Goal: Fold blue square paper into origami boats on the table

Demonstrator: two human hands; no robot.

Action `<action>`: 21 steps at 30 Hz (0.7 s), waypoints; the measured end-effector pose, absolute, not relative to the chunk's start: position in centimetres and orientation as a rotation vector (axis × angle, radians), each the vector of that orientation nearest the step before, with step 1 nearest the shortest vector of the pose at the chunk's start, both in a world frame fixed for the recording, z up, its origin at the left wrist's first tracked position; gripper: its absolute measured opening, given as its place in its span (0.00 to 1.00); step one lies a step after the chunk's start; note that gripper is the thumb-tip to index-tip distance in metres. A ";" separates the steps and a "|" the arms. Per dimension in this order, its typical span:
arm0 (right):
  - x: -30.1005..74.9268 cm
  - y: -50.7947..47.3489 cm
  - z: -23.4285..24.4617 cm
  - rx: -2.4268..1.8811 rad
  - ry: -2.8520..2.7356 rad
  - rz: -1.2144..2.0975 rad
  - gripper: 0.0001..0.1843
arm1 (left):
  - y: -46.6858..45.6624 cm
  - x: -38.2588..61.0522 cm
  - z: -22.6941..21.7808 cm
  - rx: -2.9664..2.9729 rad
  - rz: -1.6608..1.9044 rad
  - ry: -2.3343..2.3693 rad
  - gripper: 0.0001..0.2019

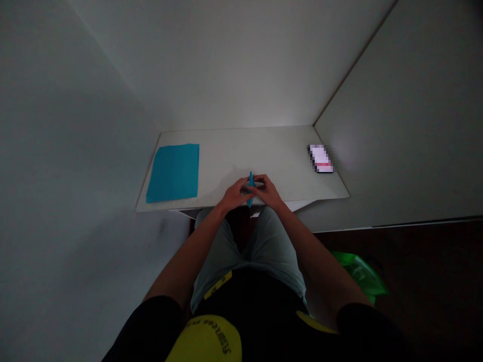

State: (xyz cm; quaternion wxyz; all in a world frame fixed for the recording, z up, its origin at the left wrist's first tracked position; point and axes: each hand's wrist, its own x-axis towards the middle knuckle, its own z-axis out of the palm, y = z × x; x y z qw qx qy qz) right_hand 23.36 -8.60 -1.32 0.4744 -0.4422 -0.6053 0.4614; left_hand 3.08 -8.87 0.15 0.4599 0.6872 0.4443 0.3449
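L hand [237, 193] + R hand [268, 192] pinch folded blue paper [251, 188] edge-on; fingertips hidden, phone [320, 158] pixelated.

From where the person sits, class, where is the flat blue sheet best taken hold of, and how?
Likely its near corner, from the front: the blue sheet lies flat on the desk, near edge close to the desk's front edge, so it could be slid out and pinched. The left hand and right hand hold folded blue paper.

Matt blue paper sheet [174, 172] — smooth, matt white table [234, 151] — glossy green plastic bag [358, 274]
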 end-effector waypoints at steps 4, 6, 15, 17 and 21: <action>23.5 -8.5 -1.6 -1.095 -1.481 1.127 0.28 | -8.6 3.0 -0.2 1.748 0.868 1.016 0.37; 23.7 -8.5 -1.8 -1.098 -1.476 1.128 0.28 | -8.4 2.8 -0.5 1.733 0.850 0.995 0.37; 24.4 -8.4 -2.1 -1.085 -1.539 1.101 0.26 | -8.3 2.7 -1.5 1.721 0.858 1.028 0.35; 24.5 -8.4 -2.0 -1.099 -1.559 1.057 0.25 | -8.2 2.7 -1.6 1.712 0.873 1.029 0.36; 24.6 -8.6 -1.7 -1.088 -1.565 0.985 0.25 | -8.2 2.8 -1.7 1.715 0.900 1.092 0.35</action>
